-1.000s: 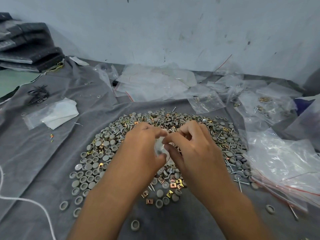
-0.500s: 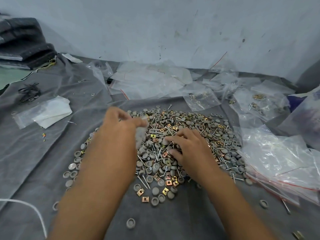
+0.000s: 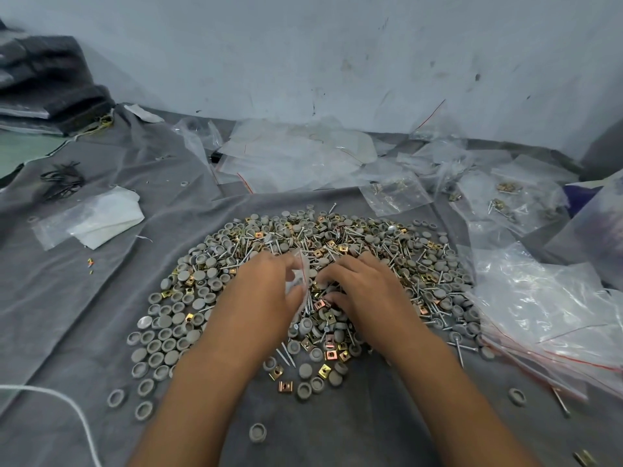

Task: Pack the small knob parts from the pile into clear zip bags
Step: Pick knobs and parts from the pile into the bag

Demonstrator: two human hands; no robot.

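A wide pile of small parts (image 3: 397, 251) covers the grey cloth: grey round knob caps, brass square clips and silver screws. My left hand (image 3: 266, 288) hovers over the pile's middle and pinches a small clear zip bag (image 3: 298, 281) with a red line at its mouth. Right beside the bag, my right hand (image 3: 360, 288) lies palm down on the pile with its fingers curled into the parts. Whether those fingers hold any part is hidden.
A stack of empty clear zip bags (image 3: 546, 311) lies at the right. More bags (image 3: 293, 156), some filled, spread along the wall behind. A white folded packet (image 3: 101, 220) and black ties (image 3: 62, 180) lie at the left. A white cord (image 3: 50, 396) crosses the lower left.
Both hands came apart from working the bag together. The left hand swung left with the bag, then returned beside the right hand, which dropped onto the pile.
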